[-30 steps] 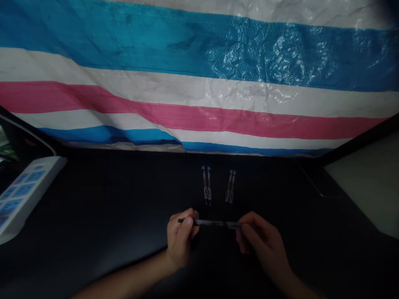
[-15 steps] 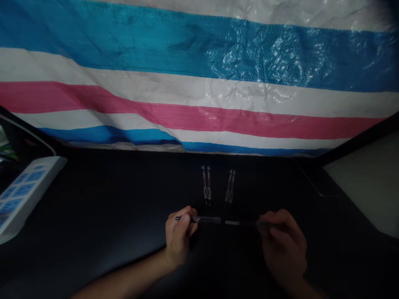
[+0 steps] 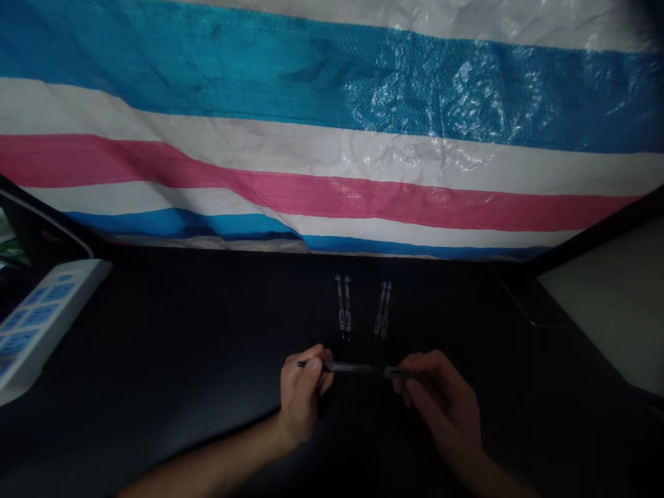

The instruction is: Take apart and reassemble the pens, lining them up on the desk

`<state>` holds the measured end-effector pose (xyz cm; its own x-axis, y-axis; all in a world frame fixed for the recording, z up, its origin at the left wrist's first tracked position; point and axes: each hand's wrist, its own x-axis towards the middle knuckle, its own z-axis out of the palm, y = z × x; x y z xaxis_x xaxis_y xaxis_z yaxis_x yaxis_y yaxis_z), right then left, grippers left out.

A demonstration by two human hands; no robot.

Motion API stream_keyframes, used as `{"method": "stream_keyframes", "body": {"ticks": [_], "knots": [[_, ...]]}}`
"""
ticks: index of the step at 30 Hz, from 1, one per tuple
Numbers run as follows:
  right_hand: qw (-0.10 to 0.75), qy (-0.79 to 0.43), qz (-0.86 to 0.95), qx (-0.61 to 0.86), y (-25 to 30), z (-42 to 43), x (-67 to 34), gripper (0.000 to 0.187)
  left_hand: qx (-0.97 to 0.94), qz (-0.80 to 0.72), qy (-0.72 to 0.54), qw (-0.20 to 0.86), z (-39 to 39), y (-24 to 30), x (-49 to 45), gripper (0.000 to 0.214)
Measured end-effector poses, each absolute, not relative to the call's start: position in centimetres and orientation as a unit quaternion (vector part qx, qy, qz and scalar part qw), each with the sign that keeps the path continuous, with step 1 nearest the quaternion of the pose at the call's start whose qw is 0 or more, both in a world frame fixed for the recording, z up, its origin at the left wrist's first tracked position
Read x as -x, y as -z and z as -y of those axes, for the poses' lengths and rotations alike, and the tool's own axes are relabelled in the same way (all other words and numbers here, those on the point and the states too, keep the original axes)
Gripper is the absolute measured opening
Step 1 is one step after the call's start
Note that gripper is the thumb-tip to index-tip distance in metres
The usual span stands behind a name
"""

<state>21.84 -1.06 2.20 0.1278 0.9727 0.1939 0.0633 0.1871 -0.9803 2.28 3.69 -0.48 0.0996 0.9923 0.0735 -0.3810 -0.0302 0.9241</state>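
Note:
A slim dark pen (image 3: 357,369) lies level between my two hands, just above a black table (image 3: 181,360). My left hand (image 3: 302,391) is closed around the pen's left end, thumb on top. At the other end my right hand (image 3: 440,404) pinches the pen's cap part. Two pairs of pens rest on the table a little beyond my hands: a left pair (image 3: 343,308) and a right pair (image 3: 382,310), all pointing away from me.
A white power strip with blue sockets (image 3: 39,321) lies at the table's left edge. Behind the table hangs a blue, white and pink striped tarp (image 3: 332,138). A pale surface (image 3: 612,304) sits to the right.
Half a second ago my right hand had pulled out to the right with its piece drawn away from the barrel. It has now moved back left, and the pieces meet again.

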Motion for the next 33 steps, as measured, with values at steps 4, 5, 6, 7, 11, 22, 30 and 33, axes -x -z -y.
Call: {"method": "stream_keyframes", "body": {"ticks": [4,5,6,7,11,22,30,33], "knots": [[0.517,-0.351,0.594,0.506,-2.4,0.95,-21.53,0.012,-0.43,-0.355,-0.573,0.601,-3.76,0.66,-2.26,0.047],[0.503,-0.341,0.61,0.509,-2.42,0.89,-21.58,0.011,-0.43,-0.351,-0.574,0.602,-3.75,0.71,-2.26,0.047],[0.486,-0.333,0.626,0.51,-2.43,0.83,-21.66,0.009,-0.43,-0.346,-0.575,0.604,-3.71,0.75,-2.26,0.046],[0.469,-0.328,0.64,0.512,-2.43,0.79,-21.75,0.012,-0.428,-0.341,-0.575,0.608,-3.65,0.81,-2.26,0.046],[0.416,-0.339,0.67,0.512,-2.38,0.83,-21.93,0.049,-0.424,-0.328,-0.579,0.615,-3.38,1.13,-2.26,0.044],[0.404,-0.403,0.661,0.487,-1.96,1.09,-22.03,0.047,-0.406,-0.358,-0.573,0.615,-3.52,0.72,-2.37,0.048],[0.401,-0.385,0.653,0.514,-2.42,0.92,-21.96,0.033,-0.411,-0.38,-0.562,0.61,-3.53,0.86,-2.18,0.048],[0.402,-0.392,0.657,0.502,-2.41,0.81,-22.06,0.029,-0.422,-0.372,-0.556,0.612,-3.64,0.8,-2.12,0.047]]}}
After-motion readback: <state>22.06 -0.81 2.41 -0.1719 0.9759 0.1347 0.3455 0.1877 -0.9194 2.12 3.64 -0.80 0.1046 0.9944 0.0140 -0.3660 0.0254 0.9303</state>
